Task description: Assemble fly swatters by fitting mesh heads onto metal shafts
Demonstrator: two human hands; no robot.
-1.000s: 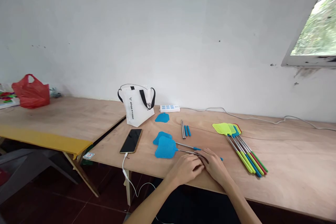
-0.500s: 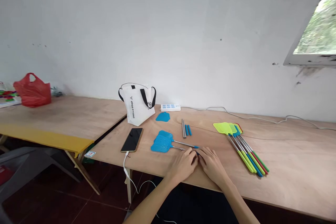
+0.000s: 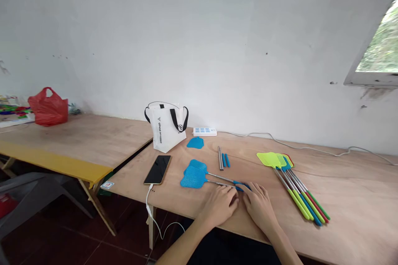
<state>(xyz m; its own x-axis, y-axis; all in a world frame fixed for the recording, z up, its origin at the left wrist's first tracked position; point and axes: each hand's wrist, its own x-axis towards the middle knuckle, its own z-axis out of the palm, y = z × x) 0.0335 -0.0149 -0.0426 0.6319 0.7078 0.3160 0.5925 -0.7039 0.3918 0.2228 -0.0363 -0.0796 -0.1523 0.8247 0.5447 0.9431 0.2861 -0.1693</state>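
Note:
Two blue fly swatters lie side by side, the front one with its mesh head (image 3: 193,177) overlapping the rear swatter's head (image 3: 199,165). Their metal shafts run right to blue handles (image 3: 241,185) between my hands. My left hand (image 3: 220,205) rests on the table with bent fingers beside the front handle, a gap showing between thumb and index finger. My right hand (image 3: 260,205) lies with fingers forward, the index finger touching the handles and covering their ends. Behind them are metal tubes (image 3: 220,158), two short blue grips (image 3: 225,160) and a loose blue swatter head (image 3: 195,143).
On the right, several fly swatters (image 3: 295,186) with yellow, blue, red and green handles lie fanned out. A phone (image 3: 158,169) on a white cable, a white bag (image 3: 168,132) and a power strip (image 3: 204,131) are to the left and back. A red bag (image 3: 49,107) stands on the other table.
The front swatter's shaft and handle now lie beside the rear one's, with more of both handles visible. My fingers have loosened around them. The view has shifted slightly.

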